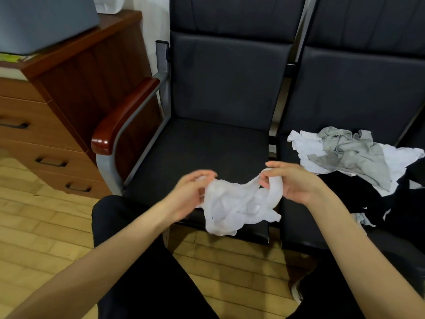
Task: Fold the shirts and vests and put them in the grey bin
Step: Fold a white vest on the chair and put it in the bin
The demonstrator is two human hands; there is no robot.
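1. Hands first: our left hand pinches one edge of a white vest, fingers curled onto the cloth, and our right hand grips the other end, with a strap looped round its fingers.
2. Between the two hands the vest hangs crumpled and bunched over the front edge of the left black seat; whether its lowest folds touch the cushion we cannot tell.
3. On the right black seat lies a loose pile of clothes, unfolded: a grey vest lies on top of a white garment, with dark cloth spread below them (how many pieces are in it we cannot tell).
4. That pile lies just beside our right hand, apart from the vest we hold.
5. At upper left a grey bin stands on top of a wooden drawer cabinet, well apart from both hands; only its lower part is in view.
6. A red-brown armrest on a grey metal frame stands between the cabinet and the left seat.
7. Our legs in dark trousers show at the bottom, above a wooden floor.
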